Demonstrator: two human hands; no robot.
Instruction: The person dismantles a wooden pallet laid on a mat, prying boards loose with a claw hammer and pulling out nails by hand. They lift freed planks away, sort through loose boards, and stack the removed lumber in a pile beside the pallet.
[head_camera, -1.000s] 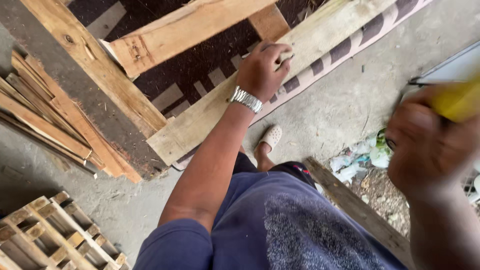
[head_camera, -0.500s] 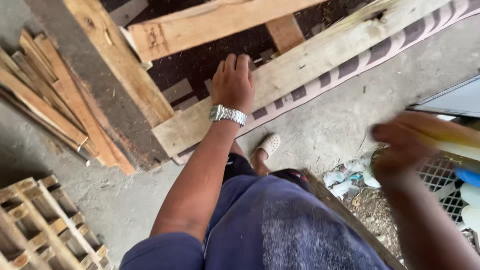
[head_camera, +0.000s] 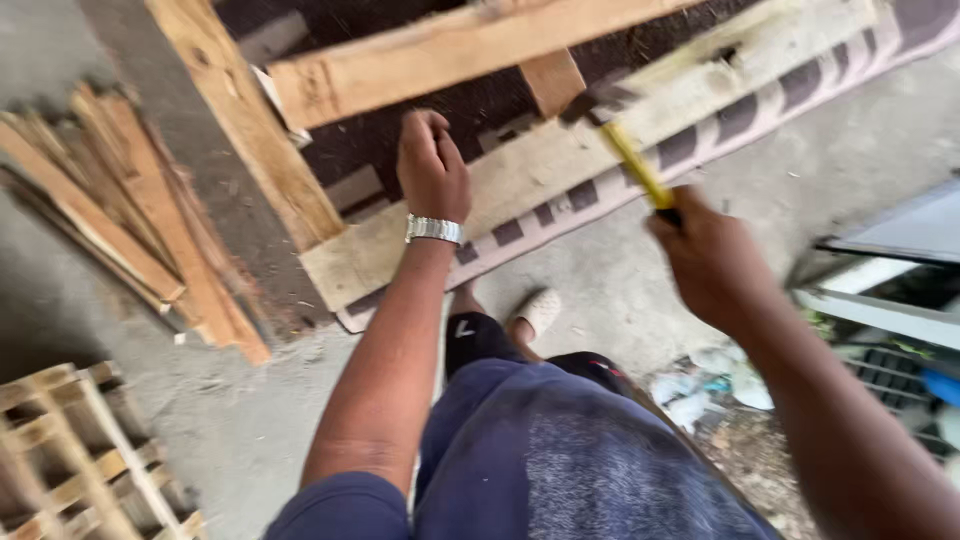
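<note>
1. Two hands: left hand (head_camera: 432, 170) on long plank (head_camera: 600, 150), right hand (head_camera: 710, 262) gripping hammer.
2. One hammer (head_camera: 628, 155), yellow handle, over the plank.
3. One wristwatch (head_camera: 433, 229).
4. One slat pile (head_camera: 130, 215), left of plank.

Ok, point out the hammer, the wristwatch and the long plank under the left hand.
hammer (head_camera: 633, 160), head view, on the yellow handle below the dark head.
wristwatch (head_camera: 434, 229), head view, on the metal band across the left wrist.
long plank (head_camera: 560, 150), head view, on its bare top face between the hands.
</note>
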